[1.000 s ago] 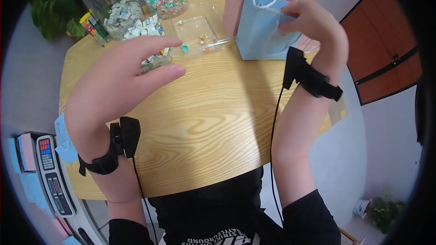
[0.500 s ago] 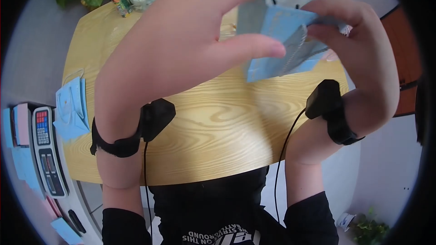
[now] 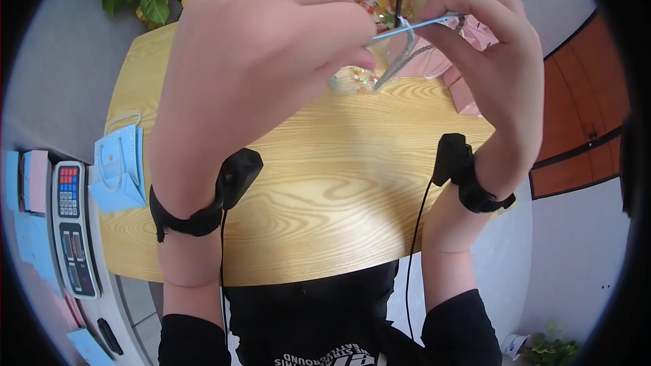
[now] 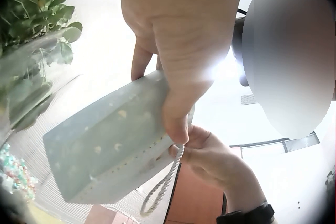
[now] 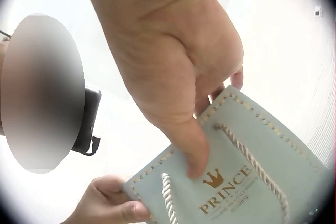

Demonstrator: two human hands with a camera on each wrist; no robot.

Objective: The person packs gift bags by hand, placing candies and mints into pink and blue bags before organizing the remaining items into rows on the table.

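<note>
Wood-grained tabletop (image 3: 305,230) is seen in the head view, with a pale-blue gift bag (image 3: 119,169) at its left and pink gift bags (image 3: 468,91) at its far right. Above it, the PRINCE gift bag (image 3: 410,29) is held aloft; 1 second ago it was standing on the surface, the left hand (image 3: 271,27) apart, whereas now its rim is gripped by that hand and the right hand (image 3: 491,47).

In the left wrist view, the bag is tilted, its rim pinched by the left thumb and fingers, a twisted rope handle (image 4: 179,157) hanging beside them.

In the right wrist view, a gold crown (image 5: 212,178) is shown beside the right thumb. With 2 grips, the mouth seems better steadied; whether anything lies inside cannot be told.
</note>
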